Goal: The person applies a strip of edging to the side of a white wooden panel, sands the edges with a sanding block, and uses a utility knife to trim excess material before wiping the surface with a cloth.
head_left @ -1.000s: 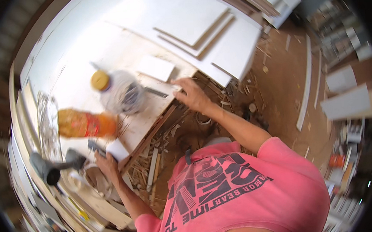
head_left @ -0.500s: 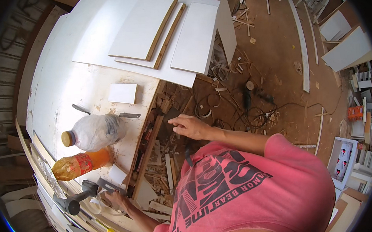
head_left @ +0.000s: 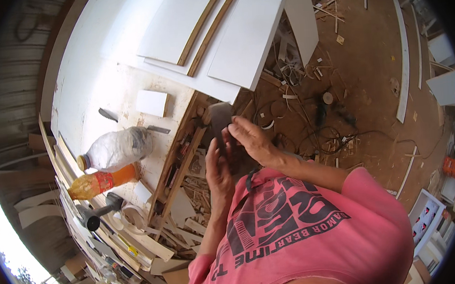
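Note:
My left hand and my right hand are together beyond the bench's front edge, closed round a dark grey flat tool whose upper end sticks up; it is blurred. To their left on the worn white bench lie a large crumpled clear bottle with a yellow cap and an orange bottle. A small white block, a dark serrated blade and a thin metal strip lie near them.
White boards are stacked at the bench's far end. A black power tool lies at its near left. Scraps and cables litter the brown floor; long strips lie at the right. More boards lean at the right.
My left hand has risen rightward from beside the power tool, carrying the dark tool, and has met my right hand, which has closed on it. The view has shifted.

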A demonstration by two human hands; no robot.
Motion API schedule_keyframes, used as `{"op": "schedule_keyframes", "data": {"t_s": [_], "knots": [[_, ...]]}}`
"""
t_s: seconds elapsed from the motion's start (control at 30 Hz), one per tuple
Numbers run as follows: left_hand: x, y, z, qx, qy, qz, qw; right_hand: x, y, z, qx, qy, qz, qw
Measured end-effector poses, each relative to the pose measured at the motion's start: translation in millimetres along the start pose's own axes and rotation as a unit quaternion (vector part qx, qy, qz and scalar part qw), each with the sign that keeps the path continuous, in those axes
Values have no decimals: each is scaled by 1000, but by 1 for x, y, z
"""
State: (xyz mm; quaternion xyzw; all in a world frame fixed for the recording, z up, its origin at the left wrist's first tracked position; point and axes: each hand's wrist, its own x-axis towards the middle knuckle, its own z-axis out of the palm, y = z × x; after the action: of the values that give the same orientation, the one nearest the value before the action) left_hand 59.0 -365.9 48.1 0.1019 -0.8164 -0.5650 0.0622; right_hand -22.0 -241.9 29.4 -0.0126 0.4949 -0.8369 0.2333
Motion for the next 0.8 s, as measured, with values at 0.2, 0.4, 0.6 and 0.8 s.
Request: {"op": "schedule_keyframes", "data": {"t_s": [0.2, 0.4, 0.6, 0.8], "knots": [[65, 31, 42, -5, -221, 34, 975, 0, -43, -48, 20, 172, -74, 982], [200, 7, 68, 230, -217, 219, 923, -12, -17, -96, 39, 320, -104, 941], [312, -27, 129, 420, -167, 348, 822, 3, 32, -76, -246, 395, -87, 881], [312, -36, 139, 427, -159, 322, 830, 17, 52, -45, -278, 369, -18, 887]]}}
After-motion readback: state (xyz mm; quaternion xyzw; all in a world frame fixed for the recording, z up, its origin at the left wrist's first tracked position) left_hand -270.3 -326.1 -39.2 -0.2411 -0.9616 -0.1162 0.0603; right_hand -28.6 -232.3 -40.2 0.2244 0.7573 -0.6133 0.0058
